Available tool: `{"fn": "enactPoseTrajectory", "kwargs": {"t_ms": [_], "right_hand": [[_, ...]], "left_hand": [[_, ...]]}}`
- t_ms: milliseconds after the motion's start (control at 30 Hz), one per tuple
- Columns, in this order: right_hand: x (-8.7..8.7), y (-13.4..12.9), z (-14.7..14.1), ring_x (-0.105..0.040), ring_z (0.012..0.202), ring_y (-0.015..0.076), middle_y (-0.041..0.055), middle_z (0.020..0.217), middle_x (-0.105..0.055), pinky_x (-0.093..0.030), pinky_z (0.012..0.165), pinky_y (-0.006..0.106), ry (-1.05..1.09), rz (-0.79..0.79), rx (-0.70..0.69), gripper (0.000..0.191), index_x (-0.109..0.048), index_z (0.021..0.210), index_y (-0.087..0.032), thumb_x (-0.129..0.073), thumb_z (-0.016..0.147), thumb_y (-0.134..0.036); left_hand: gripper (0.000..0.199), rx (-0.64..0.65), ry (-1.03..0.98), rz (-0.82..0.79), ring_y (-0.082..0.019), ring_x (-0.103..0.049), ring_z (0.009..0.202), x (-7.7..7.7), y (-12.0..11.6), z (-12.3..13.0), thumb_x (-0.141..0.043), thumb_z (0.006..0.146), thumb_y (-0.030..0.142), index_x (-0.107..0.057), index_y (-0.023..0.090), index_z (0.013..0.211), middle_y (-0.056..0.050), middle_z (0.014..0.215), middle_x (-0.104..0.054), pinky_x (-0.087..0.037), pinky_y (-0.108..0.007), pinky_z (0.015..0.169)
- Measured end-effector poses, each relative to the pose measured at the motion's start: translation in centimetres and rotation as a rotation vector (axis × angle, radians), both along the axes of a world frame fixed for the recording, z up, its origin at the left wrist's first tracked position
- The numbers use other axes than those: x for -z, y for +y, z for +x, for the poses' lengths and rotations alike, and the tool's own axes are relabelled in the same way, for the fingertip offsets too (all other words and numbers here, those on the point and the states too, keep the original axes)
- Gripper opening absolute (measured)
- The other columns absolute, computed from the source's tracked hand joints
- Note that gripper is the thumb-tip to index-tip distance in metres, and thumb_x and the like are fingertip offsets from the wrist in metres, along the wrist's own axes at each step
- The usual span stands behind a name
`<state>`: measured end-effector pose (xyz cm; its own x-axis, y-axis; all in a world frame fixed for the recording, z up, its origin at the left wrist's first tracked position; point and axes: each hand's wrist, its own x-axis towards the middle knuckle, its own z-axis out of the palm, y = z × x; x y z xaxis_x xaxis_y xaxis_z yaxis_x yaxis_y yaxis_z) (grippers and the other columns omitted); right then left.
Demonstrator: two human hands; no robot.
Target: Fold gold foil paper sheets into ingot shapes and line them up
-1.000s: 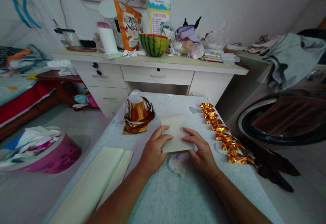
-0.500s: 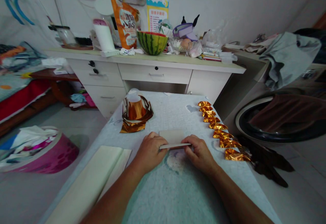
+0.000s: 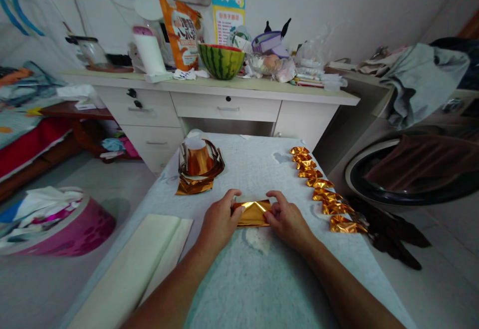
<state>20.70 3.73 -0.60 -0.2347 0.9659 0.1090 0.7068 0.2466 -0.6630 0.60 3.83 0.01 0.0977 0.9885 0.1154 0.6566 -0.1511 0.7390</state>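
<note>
A small folded gold foil sheet (image 3: 254, 214) lies at the middle of the cloth-covered table, its shiny side up. My left hand (image 3: 223, 217) pinches its left end between thumb and fingers. At the right end, my right hand (image 3: 286, 216) presses the foil with its thumb and curled fingers. Several folded gold foil pieces (image 3: 318, 183) run in an overlapping row along the table's right edge. Toward the back left stands a roll of gold foil (image 3: 201, 162) with loose strips around it. Folded pale sheets (image 3: 130, 264) lie beside my left forearm.
Behind the table is a white desk (image 3: 224, 107) with a watermelon half (image 3: 220, 61) and an orange bag (image 3: 181, 34). A pink basket (image 3: 90, 224) stands on the floor at left. At right is a washing machine (image 3: 374, 134) with cloths.
The pale piece between my hands now shows a gold face and lies flatter on the table. Both hands have shifted their fingers, with the index fingers raised and spread. The view has moved slightly.
</note>
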Motion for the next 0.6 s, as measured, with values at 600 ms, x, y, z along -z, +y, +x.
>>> {"fn": "enactPoseTrajectory", "kwargs": {"t_ms": [600], "right_hand": [[0.8,0.4,-0.5,-0.056,0.057,0.0148,-0.0039,0.068,-0.060,-0.036,0.056,0.024,-0.048,0.013,0.178,0.046,-0.043,0.123,-0.019,-0.053,0.078,-0.019]], "left_hand": [[0.011,-0.048,0.224,0.321,-0.024,-0.056,0.094,0.0,0.2,-0.1,-0.057,0.080,0.018,-0.060,0.021,0.090,-0.006,0.095,-0.061,-0.044,-0.038,0.082]]}}
